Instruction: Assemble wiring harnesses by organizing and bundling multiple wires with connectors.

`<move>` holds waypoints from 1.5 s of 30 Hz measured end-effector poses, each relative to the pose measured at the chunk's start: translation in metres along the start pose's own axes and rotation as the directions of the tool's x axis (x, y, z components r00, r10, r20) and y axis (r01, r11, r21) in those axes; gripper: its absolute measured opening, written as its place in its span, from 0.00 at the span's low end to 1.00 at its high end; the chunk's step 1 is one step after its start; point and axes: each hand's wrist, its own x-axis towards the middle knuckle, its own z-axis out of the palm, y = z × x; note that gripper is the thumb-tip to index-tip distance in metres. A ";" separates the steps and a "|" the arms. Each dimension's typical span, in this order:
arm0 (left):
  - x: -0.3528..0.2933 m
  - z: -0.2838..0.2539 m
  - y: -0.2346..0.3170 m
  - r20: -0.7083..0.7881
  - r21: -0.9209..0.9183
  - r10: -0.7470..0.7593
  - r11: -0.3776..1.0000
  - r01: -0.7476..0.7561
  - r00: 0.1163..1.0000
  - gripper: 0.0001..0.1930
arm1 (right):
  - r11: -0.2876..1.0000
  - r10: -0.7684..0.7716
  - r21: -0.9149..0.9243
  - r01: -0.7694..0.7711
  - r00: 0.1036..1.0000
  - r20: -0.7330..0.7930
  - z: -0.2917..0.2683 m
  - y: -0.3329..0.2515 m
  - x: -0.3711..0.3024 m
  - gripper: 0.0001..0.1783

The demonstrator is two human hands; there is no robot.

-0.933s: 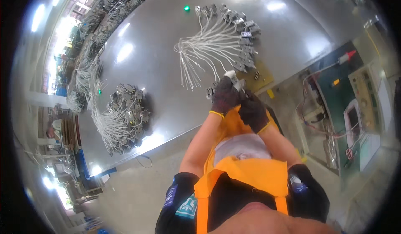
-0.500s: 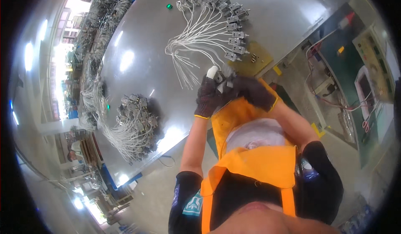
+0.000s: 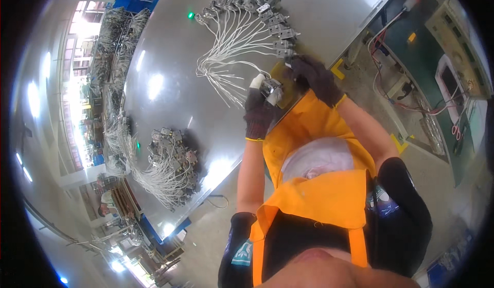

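My left hand (image 3: 259, 110), in a dark glove with pale thumb and fingertip covers, is closed on a small grey metal housing (image 3: 271, 86) with a white wire. My right hand (image 3: 316, 79), gloved too, reaches over a dull yellow pad (image 3: 280, 73) at the table edge. Its fingertips are smeared and partly hidden, so I cannot tell whether they hold anything. Just beyond it, a fan of similar metal housings (image 3: 278, 30) lies on the table, their white wires (image 3: 226, 59) gathered to a bundle at the left.
The shiny metal table (image 3: 170, 100) carries a second heap of wired housings (image 3: 172, 154) at the near left. A green light spot (image 3: 191, 15) shows by the fan. To the right, a green bench (image 3: 417, 82) holds red-handled scissors (image 3: 456, 131) and cables. An orange apron (image 3: 319, 195) covers my front.
My right hand has moved away from the left, rightward and up over the yellow pad, hiding the small parts seen there before. The left hand keeps the housing, now more exposed.
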 end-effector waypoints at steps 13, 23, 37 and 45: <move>0.009 0.000 -0.004 0.001 0.249 0.032 0.968 -0.032 0.999 0.23 | 0.998 0.064 -0.029 -0.059 0.979 0.196 0.021 0.028 -0.057 0.12; 0.011 0.012 -0.013 -0.117 0.378 0.022 0.926 0.024 0.993 0.24 | 0.769 -0.557 -0.243 0.592 0.806 0.201 0.027 0.018 -0.040 0.14; -0.005 -0.005 -0.016 0.156 0.228 0.124 0.961 -0.158 0.980 0.36 | 0.194 0.435 0.781 -0.594 0.765 0.474 0.044 0.026 -0.054 0.13; -0.003 0.011 -0.008 0.003 0.195 0.158 0.968 -0.155 0.987 0.28 | 0.900 -0.410 0.162 0.405 0.912 0.001 0.016 0.024 -0.011 0.14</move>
